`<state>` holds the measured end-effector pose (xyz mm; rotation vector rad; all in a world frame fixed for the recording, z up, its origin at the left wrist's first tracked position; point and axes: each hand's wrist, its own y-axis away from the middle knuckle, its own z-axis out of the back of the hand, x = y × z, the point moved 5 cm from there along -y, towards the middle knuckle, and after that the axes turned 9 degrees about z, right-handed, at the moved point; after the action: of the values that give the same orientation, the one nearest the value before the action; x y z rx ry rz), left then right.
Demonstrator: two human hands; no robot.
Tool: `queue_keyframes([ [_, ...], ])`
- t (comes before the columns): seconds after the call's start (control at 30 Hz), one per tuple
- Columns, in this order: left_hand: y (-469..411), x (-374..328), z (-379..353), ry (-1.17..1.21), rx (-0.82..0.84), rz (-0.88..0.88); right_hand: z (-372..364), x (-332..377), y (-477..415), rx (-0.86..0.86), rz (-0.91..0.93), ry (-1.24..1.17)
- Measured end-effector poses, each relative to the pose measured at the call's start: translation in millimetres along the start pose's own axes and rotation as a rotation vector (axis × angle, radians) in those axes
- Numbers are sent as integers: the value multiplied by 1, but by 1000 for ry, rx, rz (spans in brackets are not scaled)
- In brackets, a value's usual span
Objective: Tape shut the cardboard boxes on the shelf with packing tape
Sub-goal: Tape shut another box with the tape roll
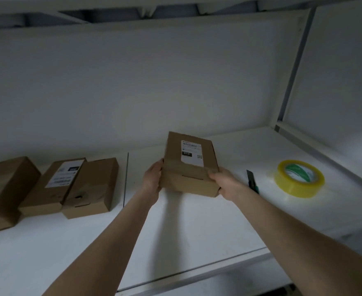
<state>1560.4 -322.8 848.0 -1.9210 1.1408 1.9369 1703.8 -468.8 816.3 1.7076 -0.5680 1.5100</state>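
Nearest us, two bare forearms rise from the bottom edge, the left forearm [103, 242] and the right forearm [299, 229], both cut off by the frame. At their ends the left grip [153, 181] and the right grip [222, 180] clasp the near corners of a cardboard box [188, 169], one on each side. We see the thumbs at its edges, but the other fingers are hidden under and behind the cardboard.

The box is over the middle of the white shelf [197, 231], tilted with its top toward us. We cannot tell whether its far end touches the shelf. It is brown, with a narrow slot in the near face. The white label [191, 153] on top is too blurred to read. We cannot tell whether tape already crosses it.

To the right, a utility knife [252, 180] lies partly hidden behind the right forearm. A yellowish tape roll [299, 178] lies further right. At the left stand a large box [5, 189], cut off by the frame, a labelled box [56, 184] and a plain box [94, 184], close together.
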Motion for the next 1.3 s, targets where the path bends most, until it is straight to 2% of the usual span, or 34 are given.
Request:
queue_keyframes([
  [0.1, 7, -24, -10, 25, -22, -101, -3, -2, 1, 16, -44, -151],
  [0.3, 30, -43, -50, -164, -73, -374, -9, 24, 7, -18, 31, 169],
  [0.37, 38, -39, -68, -198, -35, -408, -7, 41, 11, 31, -5, 41],
  [0.43, 45, -30, -86, -188, 29, -373, 6, 60, 14, 37, 5, -115],
  [0.47, 44, -24, -92, -188, 62, -340, 15, 69, 12, 16, 30, -109],
  [0.57, 44, -8, -108, -321, 185, -238, 38, 88, 7, -54, 104, 191],
  [0.63, 38, -1, -111, -367, 282, -207, 49, 92, 3, -86, 119, 298],
  [0.7, 35, 0, -106, -363, 264, -191, 60, 89, 3, -91, 109, 220],
  [0.8, 21, 0, -70, -378, -101, -164, 77, 74, 8, -85, 71, 51],
  [0.83, 17, 2, -58, -373, -144, -115, 80, 65, 9, -85, 46, -16],
  [0.93, 13, 12, -48, -274, 29, 46, 72, 37, 12, -33, -44, -242],
  [1.03, 11, 14, -43, -217, 95, 36, 57, 15, 15, 34, -84, -343],
  [1.17, 13, 13, -33, -226, 55, -10, 58, 3, 12, 41, -34, 22],
  [1.3, 10, 12, -26, -369, -21, -108, 48, -1, 15, 67, 16, 348],
])
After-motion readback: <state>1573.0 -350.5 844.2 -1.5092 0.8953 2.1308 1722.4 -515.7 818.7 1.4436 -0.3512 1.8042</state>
